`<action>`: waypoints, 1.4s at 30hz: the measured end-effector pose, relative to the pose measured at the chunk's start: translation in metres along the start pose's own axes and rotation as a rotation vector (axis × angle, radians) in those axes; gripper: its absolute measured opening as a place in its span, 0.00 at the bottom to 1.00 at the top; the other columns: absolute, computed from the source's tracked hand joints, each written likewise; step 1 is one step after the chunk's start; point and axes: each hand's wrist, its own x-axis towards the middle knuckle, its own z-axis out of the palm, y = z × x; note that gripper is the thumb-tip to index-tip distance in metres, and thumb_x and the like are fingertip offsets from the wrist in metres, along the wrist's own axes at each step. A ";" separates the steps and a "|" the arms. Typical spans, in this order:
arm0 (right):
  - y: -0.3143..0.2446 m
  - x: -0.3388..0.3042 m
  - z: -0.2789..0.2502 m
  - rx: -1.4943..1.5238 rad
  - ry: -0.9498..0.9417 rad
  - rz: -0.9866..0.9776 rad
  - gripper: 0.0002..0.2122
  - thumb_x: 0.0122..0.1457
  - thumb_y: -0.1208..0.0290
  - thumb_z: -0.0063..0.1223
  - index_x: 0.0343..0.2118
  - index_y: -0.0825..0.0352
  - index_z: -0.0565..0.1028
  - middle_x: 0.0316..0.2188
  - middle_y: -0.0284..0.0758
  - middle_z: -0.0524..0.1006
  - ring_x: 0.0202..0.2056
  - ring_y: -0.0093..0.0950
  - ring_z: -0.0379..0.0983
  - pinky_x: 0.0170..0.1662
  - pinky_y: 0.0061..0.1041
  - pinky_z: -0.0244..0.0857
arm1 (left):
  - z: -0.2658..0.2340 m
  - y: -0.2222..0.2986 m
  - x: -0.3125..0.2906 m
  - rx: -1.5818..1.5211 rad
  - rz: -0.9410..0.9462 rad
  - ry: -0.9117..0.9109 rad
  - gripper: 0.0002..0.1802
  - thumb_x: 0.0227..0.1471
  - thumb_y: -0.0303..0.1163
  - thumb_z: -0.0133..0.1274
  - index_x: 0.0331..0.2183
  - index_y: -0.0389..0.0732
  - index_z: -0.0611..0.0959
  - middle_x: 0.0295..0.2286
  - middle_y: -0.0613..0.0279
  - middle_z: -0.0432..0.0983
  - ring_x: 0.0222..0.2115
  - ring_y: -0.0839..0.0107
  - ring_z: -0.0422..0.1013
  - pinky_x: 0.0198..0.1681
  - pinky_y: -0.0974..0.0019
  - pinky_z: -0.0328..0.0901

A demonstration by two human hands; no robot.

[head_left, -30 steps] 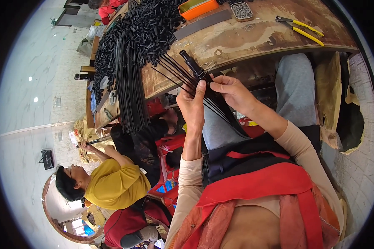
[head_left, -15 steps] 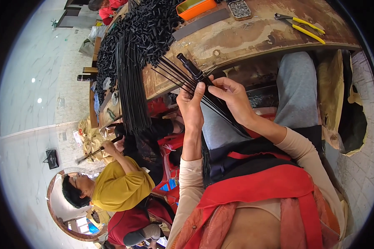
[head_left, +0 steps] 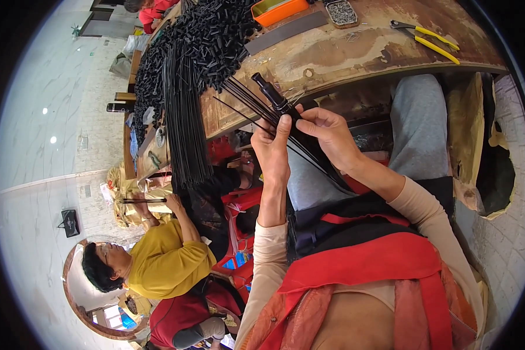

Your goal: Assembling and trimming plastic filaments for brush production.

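In front of me is a black umbrella frame (head_left: 268,92), a stepped tube with a collar, its narrow end pointing up and left toward the table. Around its lower part my left hand (head_left: 270,151) is closed, thumb pressed on the collar. Several thin black ribs (head_left: 245,98) fan out past the left fingers, and more trail down over my lap. My right hand (head_left: 331,135) pinches at the collar from the right side; its fingertips are partly hidden behind the frame. Both hands hover beyond the table's near edge, above my knees.
On the wooden table (head_left: 338,55) lie a heap of short black tubes (head_left: 216,44), a hanging bundle of black rods (head_left: 184,122), yellow-handled pliers (head_left: 429,42), an orange tray (head_left: 280,11), a tin of small metal bits (head_left: 340,13) and a grey strip (head_left: 289,32). A person in yellow (head_left: 169,256) sits left.
My hands stay at the collar, and one rib now stands apart from the others on the left. The person in yellow has turned the thin dark rods in their hands more level.
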 end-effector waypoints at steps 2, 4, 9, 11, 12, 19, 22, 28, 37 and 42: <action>0.001 0.003 -0.001 0.034 0.003 -0.004 0.05 0.57 0.79 0.56 0.36 0.67 0.77 0.37 0.26 0.75 0.39 0.15 0.69 0.46 0.17 0.61 | 0.002 0.001 0.000 0.001 0.020 -0.006 0.14 0.55 0.31 0.56 0.40 0.32 0.78 0.35 0.55 0.80 0.36 0.75 0.74 0.43 0.73 0.67; 0.002 0.005 0.000 0.068 0.005 -0.006 0.05 0.57 0.79 0.56 0.37 0.67 0.77 0.37 0.26 0.75 0.39 0.15 0.69 0.47 0.17 0.61 | 0.001 0.003 -0.001 0.030 0.027 0.000 0.13 0.56 0.31 0.56 0.40 0.31 0.78 0.35 0.55 0.80 0.36 0.75 0.74 0.43 0.73 0.67; 0.003 0.000 0.004 -0.030 0.041 -0.036 0.05 0.57 0.79 0.56 0.36 0.67 0.74 0.37 0.27 0.75 0.40 0.15 0.70 0.48 0.18 0.61 | 0.007 0.004 -0.002 0.056 0.049 0.019 0.12 0.57 0.30 0.54 0.39 0.31 0.78 0.34 0.56 0.80 0.35 0.76 0.74 0.42 0.73 0.67; -0.001 -0.005 0.005 -0.176 0.024 -0.066 0.05 0.59 0.76 0.55 0.37 0.67 0.73 0.36 0.28 0.75 0.40 0.16 0.70 0.47 0.19 0.62 | 0.006 0.003 -0.001 0.099 0.036 0.008 0.12 0.57 0.31 0.54 0.39 0.31 0.79 0.34 0.57 0.80 0.34 0.76 0.74 0.41 0.73 0.68; -0.005 -0.007 0.005 -0.316 0.011 -0.102 0.05 0.60 0.74 0.53 0.37 0.67 0.72 0.36 0.28 0.75 0.40 0.17 0.70 0.47 0.19 0.62 | 0.003 0.001 -0.003 0.124 0.019 0.007 0.13 0.58 0.32 0.52 0.39 0.31 0.78 0.36 0.52 0.80 0.38 0.70 0.75 0.46 0.69 0.66; -0.092 0.023 0.010 -0.680 -0.178 -0.335 0.13 0.62 0.70 0.50 0.47 0.71 0.68 0.42 0.33 0.75 0.46 0.23 0.70 0.53 0.24 0.61 | 0.008 0.012 -0.012 0.042 -0.014 -0.137 0.14 0.59 0.33 0.52 0.39 0.31 0.78 0.33 0.56 0.80 0.34 0.72 0.76 0.42 0.69 0.69; -0.117 0.032 0.038 -0.663 -0.427 -0.171 0.17 0.60 0.73 0.53 0.51 0.72 0.68 0.43 0.35 0.75 0.47 0.23 0.70 0.54 0.24 0.62 | 0.012 0.015 -0.017 0.040 0.001 -0.153 0.14 0.59 0.32 0.51 0.42 0.31 0.77 0.33 0.55 0.80 0.34 0.72 0.76 0.41 0.69 0.69; -0.121 0.033 0.038 -0.886 -0.552 -0.154 0.17 0.60 0.72 0.52 0.51 0.73 0.69 0.44 0.38 0.75 0.46 0.24 0.72 0.51 0.24 0.65 | 0.018 0.016 -0.027 0.024 0.050 -0.137 0.14 0.60 0.32 0.49 0.43 0.33 0.76 0.32 0.57 0.80 0.34 0.73 0.75 0.39 0.70 0.69; -0.062 -0.022 -0.010 -0.575 -0.132 -0.133 0.11 0.61 0.71 0.49 0.44 0.70 0.71 0.41 0.37 0.75 0.44 0.24 0.73 0.50 0.27 0.67 | 0.005 0.005 -0.023 0.084 0.127 -0.035 0.13 0.60 0.32 0.50 0.43 0.33 0.77 0.33 0.58 0.80 0.35 0.75 0.74 0.41 0.71 0.68; -0.014 -0.032 0.004 -0.399 -0.046 -0.060 0.09 0.56 0.79 0.56 0.40 0.68 0.71 0.39 0.28 0.73 0.42 0.17 0.68 0.48 0.18 0.60 | 0.008 0.010 -0.023 -0.027 0.048 -0.030 0.13 0.59 0.33 0.51 0.41 0.33 0.78 0.35 0.58 0.79 0.36 0.75 0.74 0.44 0.70 0.67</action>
